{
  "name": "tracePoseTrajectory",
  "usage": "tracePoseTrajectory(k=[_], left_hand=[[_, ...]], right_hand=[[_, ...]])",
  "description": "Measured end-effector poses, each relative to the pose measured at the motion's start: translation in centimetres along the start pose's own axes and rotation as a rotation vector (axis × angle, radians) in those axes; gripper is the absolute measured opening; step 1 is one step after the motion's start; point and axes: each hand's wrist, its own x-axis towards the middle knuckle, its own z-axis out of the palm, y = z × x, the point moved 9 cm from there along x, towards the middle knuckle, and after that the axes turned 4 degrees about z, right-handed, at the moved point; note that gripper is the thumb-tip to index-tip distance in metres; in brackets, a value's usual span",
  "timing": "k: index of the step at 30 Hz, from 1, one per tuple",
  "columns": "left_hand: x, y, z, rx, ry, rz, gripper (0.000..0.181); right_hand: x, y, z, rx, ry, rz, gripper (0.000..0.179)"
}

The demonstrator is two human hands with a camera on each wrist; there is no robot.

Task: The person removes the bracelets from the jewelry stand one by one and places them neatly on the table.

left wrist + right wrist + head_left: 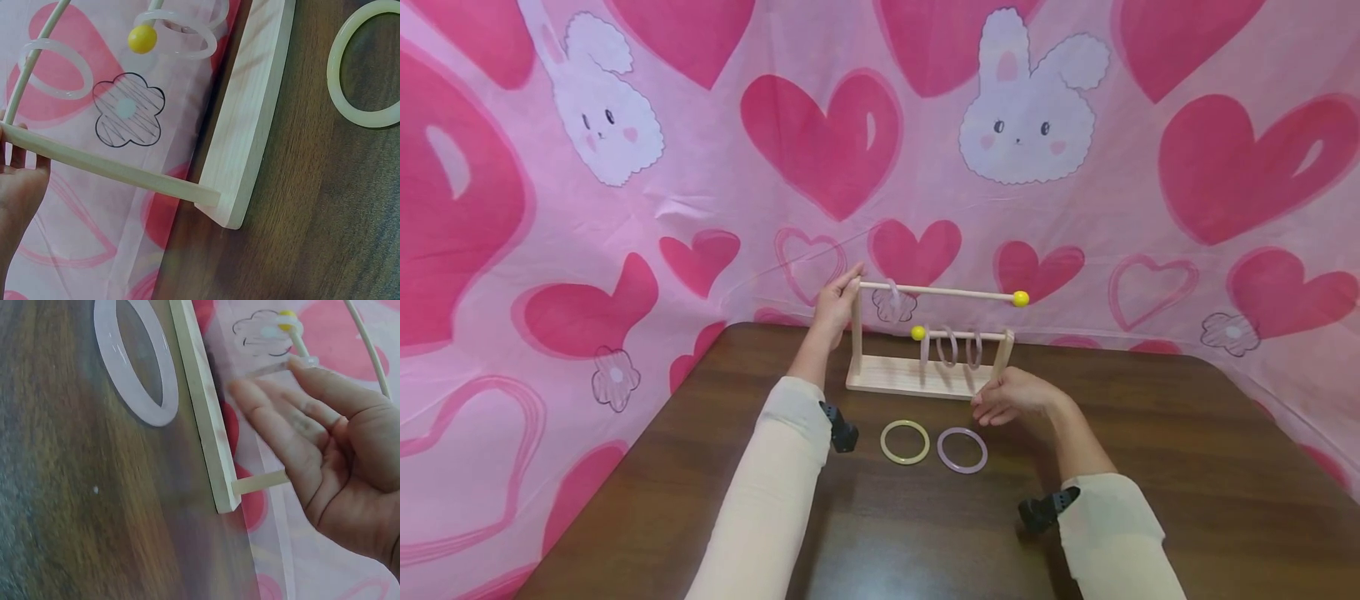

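Note:
A wooden ring stand (pixel 887 373) stands toward the back of the table, with a high rod (pixel 955 292) and a shorter, lower rod (pixel 973 336), each tipped with a yellow ball. My left hand (pixel 835 312) grips the top of its tall left post; in the left wrist view, fingers (pixel 42 164) show behind the post. Beside the stand's right end is my right hand (pixel 1018 393), its fingers loosely extended and holding nothing. One pale ring (pixel 893 300) hangs on the high rod. Three pale purple rings (pixel 974 350) hang on the lower one.
A yellow ring (pixel 884 442) and a purple ring (pixel 942 450) lie flat side by side on the brown table (pixel 895 533), in front of the stand. Behind the table hangs a pink cloth (pixel 925 196) with hearts and rabbits.

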Motion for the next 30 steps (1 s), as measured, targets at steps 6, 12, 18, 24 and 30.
tracePoseTrajectory(k=[6,12,18,24,30], left_hand=[[0.0,0.1,0.0,0.025,-0.007,0.015,0.036],[0.0,0.2,0.0,0.031,-0.008,0.019,0.036],[0.1,0.1,-0.1,0.039,-0.002,0.013,0.035],[-0.2,0.2,0.0,0.02,-0.01,-0.007,0.036],[0.1,-0.1,-0.1,0.017,-0.005,0.001,0.035]], right_hand=[[0.6,-2.1,-1.2,0.036,0.169,-0.117,0.038],[0.9,-4.0,-2.7,0.102,0.374,-0.208,0.04],[0.6,-6.1,-3.3,0.121,0.565,-0.297,0.037],[0.1,-7.4,-3.9,0.025,0.75,-0.306,0.044],[0.3,-9.1,-3.9,0.044,0.803,-0.341,0.047]])
